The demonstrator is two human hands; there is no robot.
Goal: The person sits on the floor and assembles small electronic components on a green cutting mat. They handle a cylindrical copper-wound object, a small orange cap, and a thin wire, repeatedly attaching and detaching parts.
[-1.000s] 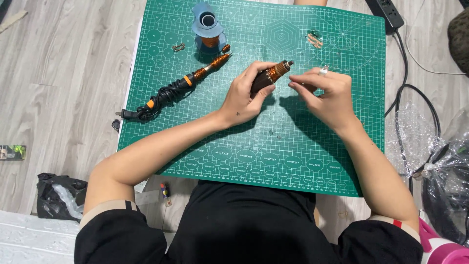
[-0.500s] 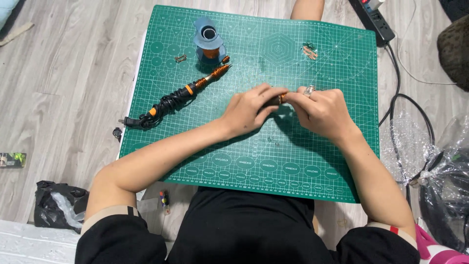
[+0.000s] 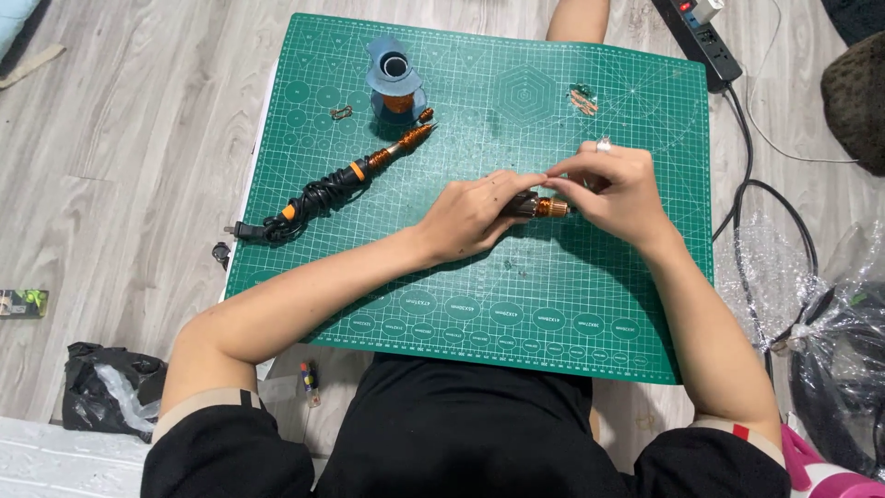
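My left hand [image 3: 475, 214] grips a dark soldering-iron handle with an orange, copper-coloured collar [image 3: 544, 207] just above the green cutting mat [image 3: 479, 304]. My right hand [image 3: 613, 189], a ring on one finger, pinches the collar end of that same tool, so its tip is hidden under the fingers. A second soldering iron [image 3: 346, 175] with its black cord wound around the handle lies on the mat to the left. Beyond it stands a blue spool [image 3: 396, 83].
Small metal bits [image 3: 583, 100] and a clip [image 3: 341, 112] lie on the mat's far part. A power strip [image 3: 705, 37] and black cables [image 3: 784, 231] run along the right. Clear plastic wrap [image 3: 830, 304] is at right, a black bag [image 3: 106, 387] at lower left on the wooden floor.
Both hands have drawn together over the tool and shifted slightly toward me. My right fingers have closed onto the orange collar, covering the tip that showed a second ago.
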